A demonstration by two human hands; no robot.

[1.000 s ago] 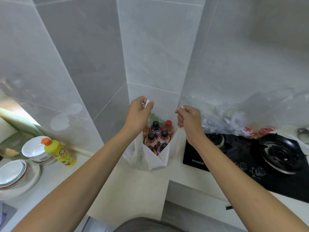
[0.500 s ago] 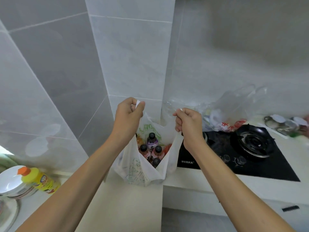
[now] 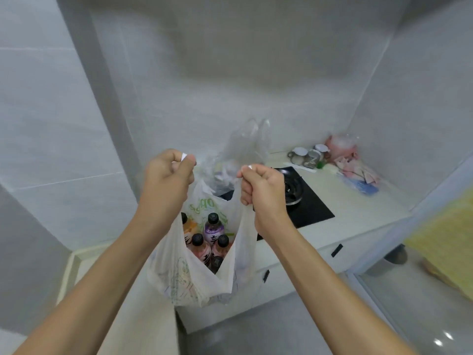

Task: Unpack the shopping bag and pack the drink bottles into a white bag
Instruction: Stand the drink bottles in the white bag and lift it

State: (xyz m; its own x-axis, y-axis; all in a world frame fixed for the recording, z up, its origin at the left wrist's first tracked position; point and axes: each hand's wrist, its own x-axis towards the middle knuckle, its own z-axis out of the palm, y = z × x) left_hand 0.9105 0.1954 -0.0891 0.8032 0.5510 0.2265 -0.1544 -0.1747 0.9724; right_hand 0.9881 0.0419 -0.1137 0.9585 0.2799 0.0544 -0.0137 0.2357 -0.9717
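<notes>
Gripping one handle each, the left hand (image 3: pixel 166 180) and the right hand (image 3: pixel 263 190) hold the white bag (image 3: pixel 179 275) up by its two loops, fingers curled tight round the thin plastic, with a scrap of handle poking out above each fist. The bag hangs open between the wrists, in front of the inner corner of the countertop (image 3: pixel 358 213); whether its bottom touches the surface cannot be told. Inside stand the drink bottles (image 3: pixel 213 228), upright and packed close, dark caps up, with purple, pink and orange labels. Behind the hands a clear plastic bag (image 3: pixel 243 149) stands on the countertop at the near-left corner of the black hob (image 3: pixel 312 206). Mugs (image 3: pixel 307 156) and pink packets (image 3: pixel 345 162) sit at the countertop's far right corner, against the tiled wall.
</notes>
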